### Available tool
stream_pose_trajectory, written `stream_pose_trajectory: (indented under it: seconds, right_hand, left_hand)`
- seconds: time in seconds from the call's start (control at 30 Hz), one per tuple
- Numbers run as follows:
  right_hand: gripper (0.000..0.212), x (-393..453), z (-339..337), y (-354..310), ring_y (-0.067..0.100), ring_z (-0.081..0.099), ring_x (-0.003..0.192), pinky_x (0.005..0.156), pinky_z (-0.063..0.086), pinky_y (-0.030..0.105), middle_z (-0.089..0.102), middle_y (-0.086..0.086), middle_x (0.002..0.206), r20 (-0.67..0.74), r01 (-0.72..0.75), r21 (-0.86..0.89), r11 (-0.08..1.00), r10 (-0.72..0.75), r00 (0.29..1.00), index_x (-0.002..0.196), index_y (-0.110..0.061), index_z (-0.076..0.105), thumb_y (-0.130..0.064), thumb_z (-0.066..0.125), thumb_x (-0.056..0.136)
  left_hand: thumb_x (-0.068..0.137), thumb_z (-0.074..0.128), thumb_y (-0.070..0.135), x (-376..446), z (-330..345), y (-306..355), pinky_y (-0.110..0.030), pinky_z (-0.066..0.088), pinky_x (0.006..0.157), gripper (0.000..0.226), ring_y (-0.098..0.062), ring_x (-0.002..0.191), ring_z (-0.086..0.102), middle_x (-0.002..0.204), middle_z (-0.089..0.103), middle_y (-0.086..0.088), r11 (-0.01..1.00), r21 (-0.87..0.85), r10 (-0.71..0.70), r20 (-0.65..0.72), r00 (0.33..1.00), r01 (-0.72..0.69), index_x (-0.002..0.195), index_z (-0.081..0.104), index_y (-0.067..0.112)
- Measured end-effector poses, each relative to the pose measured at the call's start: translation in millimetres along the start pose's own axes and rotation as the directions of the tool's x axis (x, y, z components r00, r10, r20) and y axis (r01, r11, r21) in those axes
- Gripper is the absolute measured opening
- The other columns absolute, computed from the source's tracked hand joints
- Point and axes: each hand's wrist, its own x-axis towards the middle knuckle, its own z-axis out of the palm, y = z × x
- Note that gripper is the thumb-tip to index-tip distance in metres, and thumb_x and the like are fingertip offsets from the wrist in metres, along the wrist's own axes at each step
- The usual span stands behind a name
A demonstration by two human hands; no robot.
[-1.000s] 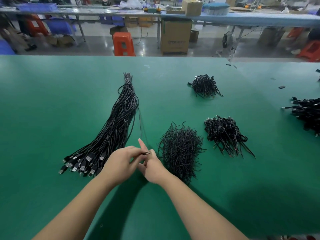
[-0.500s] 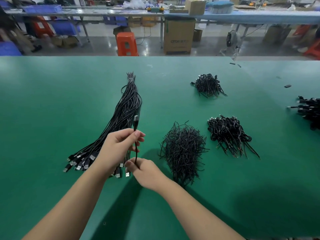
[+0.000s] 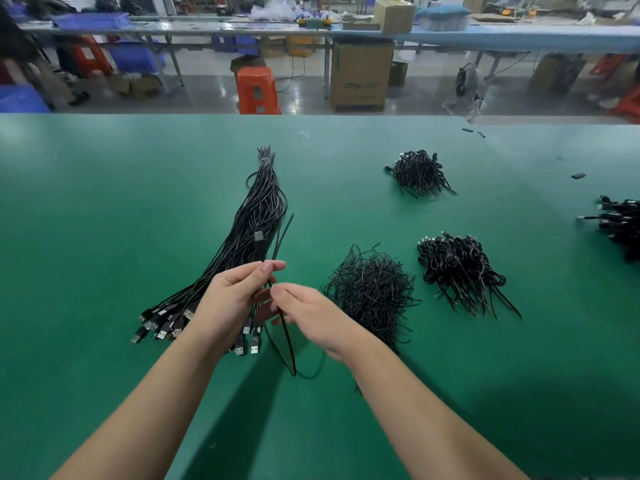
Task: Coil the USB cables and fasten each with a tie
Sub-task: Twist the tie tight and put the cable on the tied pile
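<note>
A long bundle of straight black USB cables [image 3: 249,230] lies on the green table [image 3: 104,237], plugs fanned toward me. My left hand [image 3: 232,299] pinches one black cable [image 3: 289,355] near its plug end, which sticks up above the fingers. My right hand [image 3: 308,313] holds the same cable just below, and a loop of it hangs down to the table. A pile of black wire ties [image 3: 372,292] lies right of my hands. Coiled, tied cables sit in a heap [image 3: 460,268] farther right.
Another heap of coiled cables [image 3: 419,173] lies at the back, and more black cables [image 3: 620,223] at the right edge. Small black bits [image 3: 577,175] lie near the far right. Beyond the table stand an orange stool [image 3: 258,90] and a cardboard box [image 3: 360,76].
The cable has been lifted off the bundle. My right hand has slid down it and come up beside the left, so a loop now hangs below both hands.
</note>
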Motion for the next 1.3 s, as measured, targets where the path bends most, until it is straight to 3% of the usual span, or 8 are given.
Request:
stream_pose_trajectory:
  seconds: [0.13, 0.33, 0.53, 0.67, 0.9, 1.0, 1.17, 1.3]
  right_hand:
    - [0.033, -1.2, 2.0, -13.7, 0.007, 0.034, 0.045, 0.044, 0.029, 0.02, 0.043, -0.008, 0.058, -0.023, -0.005, 0.247, 0.969, 0.011, 1.0, 0.079, -0.016, 0.054, -0.025, 0.042, 0.109]
    - [0.035, -7.9, -3.8, -18.4, 0.006, 0.022, 0.045, 0.043, 0.019, 0.018, 0.03, -0.01, 0.053, -0.051, 0.052, 0.19, 0.98, -0.043, 0.998, 0.081, -0.017, 0.06, -0.023, 0.04, 0.109]
    - [0.035, -8.1, -4.5, -16.7, 0.005, 0.022, 0.045, 0.042, 0.019, 0.018, 0.031, -0.012, 0.053, -0.044, 0.043, 0.199, 0.979, -0.034, 0.998, 0.078, -0.017, 0.058, -0.023, 0.042, 0.109]
    - [0.037, -7.8, 1.1, -9.1, 0.005, 0.02, 0.043, 0.042, 0.017, 0.018, 0.028, -0.012, 0.052, 0.015, -0.021, 0.325, 0.945, 0.017, 1.0, 0.076, -0.018, 0.053, -0.028, 0.04, 0.109]
    - [0.038, -8.9, 17.5, 18.9, 0.005, 0.02, 0.046, 0.04, 0.017, 0.017, 0.027, -0.008, 0.057, 0.237, -0.214, 0.728, 0.652, 0.054, 0.97, 0.073, -0.02, 0.051, -0.033, 0.04, 0.107]
    - [0.037, -10.2, 15.3, 29.1, 0.007, 0.017, 0.048, 0.039, 0.018, 0.017, 0.028, -0.009, 0.057, 0.291, -0.266, 0.816, 0.514, 0.033, 0.956, 0.072, -0.021, 0.054, -0.033, 0.042, 0.105]
    - [0.038, -2.4, -1.8, 25.6, 0.004, 0.023, 0.039, 0.037, 0.017, 0.017, 0.032, -0.011, 0.052, 0.22, -0.226, 0.828, 0.512, 0.074, 0.973, 0.066, -0.021, 0.06, -0.034, 0.048, 0.099]
    - [0.04, 2.9, -18.1, 16.3, 0.004, 0.02, 0.04, 0.037, 0.015, 0.018, 0.028, -0.009, 0.056, 0.151, -0.205, 0.727, 0.655, 0.139, 0.979, 0.069, -0.02, 0.054, -0.032, 0.043, 0.105]
  left_hand:
    - [0.09, 0.065, 0.029, 1.3, 7.1, -0.4, -0.034, 0.051, 0.08, 0.032, -0.027, 0.083, 0.059, 0.085, 0.064, -0.017, 0.996, -0.075, 0.045, 0.057, 0.997, -0.041, 0.106, 0.074, 0.002]
    - [0.096, 0.046, 0.029, 4.3, 5.6, 7.1, -0.027, 0.051, 0.097, 0.042, -0.028, 0.124, 0.06, 0.121, 0.067, -0.024, 1.0, -0.013, 0.007, 0.261, 0.965, -0.003, 0.117, 0.072, 0.005]
    - [0.095, 0.04, 0.037, 7.1, 10.2, 8.2, -0.032, 0.046, 0.107, 0.045, -0.021, 0.123, 0.062, 0.122, 0.069, -0.017, 0.994, 0.072, -0.094, 0.285, 0.954, 0.076, 0.116, 0.074, 0.017]
    - [0.096, 0.036, 0.033, 7.3, 9.5, 8.8, -0.036, 0.043, 0.102, 0.048, -0.023, 0.12, 0.064, 0.119, 0.071, -0.016, 0.993, 0.116, -0.02, 0.206, 0.978, -0.004, 0.117, 0.072, 0.011]
    - [0.101, 0.026, 0.024, 13.7, 13.2, 39.8, -0.037, 0.058, 0.089, 0.053, -0.035, 0.114, 0.066, 0.12, 0.067, -0.026, 0.912, -0.409, 0.07, 0.089, 0.994, -0.027, 0.115, 0.067, -0.007]
    - [0.087, 0.047, 0.029, 6.7, -0.5, 55.6, -0.02, 0.054, 0.053, 0.042, -0.014, 0.068, 0.072, 0.1, 0.075, -0.017, 0.878, -0.479, 0.074, 0.172, 0.982, 0.017, 0.094, 0.079, 0.003]
    - [0.089, 0.056, 0.03, -7.7, -8.3, 53.9, -0.019, 0.042, 0.033, 0.04, -0.022, 0.037, 0.058, 0.083, 0.071, -0.028, 0.959, 0.11, -0.281, 0.526, 0.803, 0.263, 0.092, 0.074, -0.006]
    - [0.106, 0.04, 0.027, -11.5, -2.7, 37.9, -0.033, 0.058, 0.055, 0.046, -0.039, 0.071, 0.072, 0.094, 0.071, -0.031, 0.787, 0.559, -0.506, 0.341, 0.793, 0.262, 0.096, 0.07, -0.007]
